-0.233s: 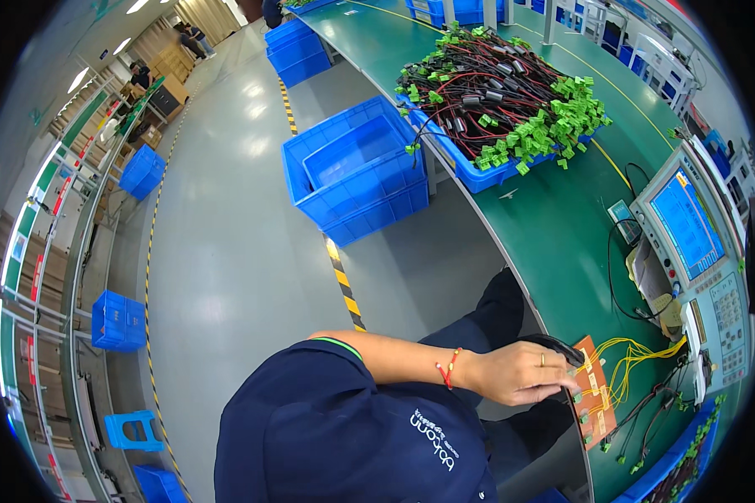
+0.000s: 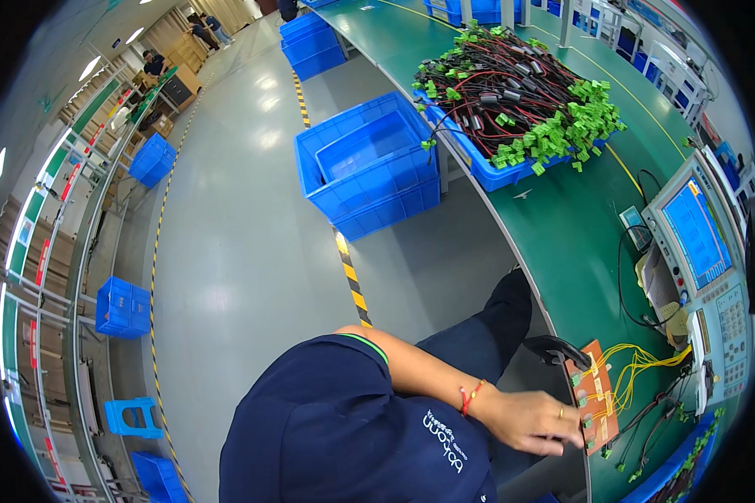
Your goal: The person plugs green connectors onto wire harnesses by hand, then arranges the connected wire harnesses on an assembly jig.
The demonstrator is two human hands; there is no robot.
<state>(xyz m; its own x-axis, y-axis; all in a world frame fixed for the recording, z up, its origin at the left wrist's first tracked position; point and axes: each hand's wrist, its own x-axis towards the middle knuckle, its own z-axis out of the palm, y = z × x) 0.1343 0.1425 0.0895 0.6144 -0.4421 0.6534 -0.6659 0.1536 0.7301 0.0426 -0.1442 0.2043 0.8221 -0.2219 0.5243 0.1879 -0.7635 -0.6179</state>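
My left hand (image 2: 533,422) reaches in over the bench edge, palm down, beside the lower end of a brown board (image 2: 594,394). Its fingers are loosely stretched, with slightly parted tips close to the board's edge, and I make out nothing held in them. Small green connectors sit along that edge, and yellow wires (image 2: 637,365) run from the board to a bench test instrument (image 2: 703,243) with a lit blue screen. A black cable (image 2: 555,345) arches at the board's upper end, apart from the hand. My right hand is out of view.
A blue crate (image 2: 512,175) piled with black-and-red cables with green connectors (image 2: 554,126) stands farther along the green bench (image 2: 554,243). Another blue crate (image 2: 675,478) of cables is at the lower right. Stacked blue bins (image 2: 377,189) stand on the floor beside the bench.
My left hand has moved down along the board's edge, away from the black cable, which now shows uncovered. The whole view has shifted slightly.
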